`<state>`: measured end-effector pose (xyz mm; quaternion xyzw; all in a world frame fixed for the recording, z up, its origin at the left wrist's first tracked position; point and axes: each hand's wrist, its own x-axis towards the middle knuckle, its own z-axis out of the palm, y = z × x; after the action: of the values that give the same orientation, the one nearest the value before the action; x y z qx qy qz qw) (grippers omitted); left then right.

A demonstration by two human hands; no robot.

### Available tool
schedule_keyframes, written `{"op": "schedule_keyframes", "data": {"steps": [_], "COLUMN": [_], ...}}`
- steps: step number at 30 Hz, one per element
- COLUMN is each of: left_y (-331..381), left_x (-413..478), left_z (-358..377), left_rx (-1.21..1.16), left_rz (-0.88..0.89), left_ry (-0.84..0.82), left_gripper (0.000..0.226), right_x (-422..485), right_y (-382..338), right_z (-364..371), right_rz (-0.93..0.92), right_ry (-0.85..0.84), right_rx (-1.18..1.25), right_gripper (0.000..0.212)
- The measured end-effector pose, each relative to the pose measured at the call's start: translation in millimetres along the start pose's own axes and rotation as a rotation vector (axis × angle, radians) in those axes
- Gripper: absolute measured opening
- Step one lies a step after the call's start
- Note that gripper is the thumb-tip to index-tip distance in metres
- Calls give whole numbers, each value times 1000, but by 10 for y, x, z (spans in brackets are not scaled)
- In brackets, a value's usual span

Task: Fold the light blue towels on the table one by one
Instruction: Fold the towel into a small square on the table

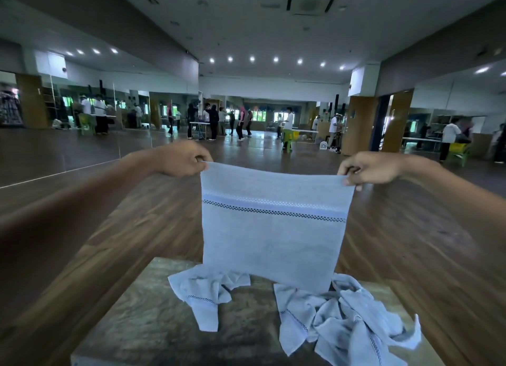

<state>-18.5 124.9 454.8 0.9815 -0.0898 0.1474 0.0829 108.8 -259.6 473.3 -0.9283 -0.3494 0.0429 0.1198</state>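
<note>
A light blue towel (272, 234) with a dark dotted stripe hangs spread in the air above the table. My left hand (184, 159) pinches its upper left corner and my right hand (367, 168) pinches its upper right corner. Its lower edge reaches down to the wooden table (142, 319). On the table lie a crumpled light blue towel (205, 291) at the left and a heap of crumpled light blue towels (345, 322) at the right, partly hidden behind the hanging one.
The table's left half and front show bare wood. Beyond it spreads a wooden hall floor (137, 215). Several people (241, 121) stand far off by tables and mirrored walls.
</note>
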Motion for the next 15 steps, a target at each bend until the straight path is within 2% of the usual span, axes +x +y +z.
{"op": "schedule_keyframes", "data": {"steps": [3, 5, 8, 12, 13, 15], "left_y": [-37, -84, -158, -199, -207, -253], "left_x": [-32, 8, 118, 272, 297, 334], "left_z": [29, 99, 301, 578, 611, 620], "left_rx": [-432, -516, -379, -162, -145, -284], "left_rz": [-147, -221, -197, -122, -111, -132], "left_ry": [-273, -367, -289, 22, 47, -99], "left_gripper": [19, 26, 19, 11, 11, 11], "right_x": [15, 57, 197, 374, 386, 375], "right_y": [59, 115, 243, 429, 458, 501], "right_z": [29, 81, 240, 454, 472, 481], "right_rz": [46, 73, 86, 90, 96, 118], "right_ry": [-64, -67, -22, 14, -1, -100], "right_rx": [45, 69, 103, 145, 157, 171], "right_gripper": [11, 12, 11, 8, 8, 10]}}
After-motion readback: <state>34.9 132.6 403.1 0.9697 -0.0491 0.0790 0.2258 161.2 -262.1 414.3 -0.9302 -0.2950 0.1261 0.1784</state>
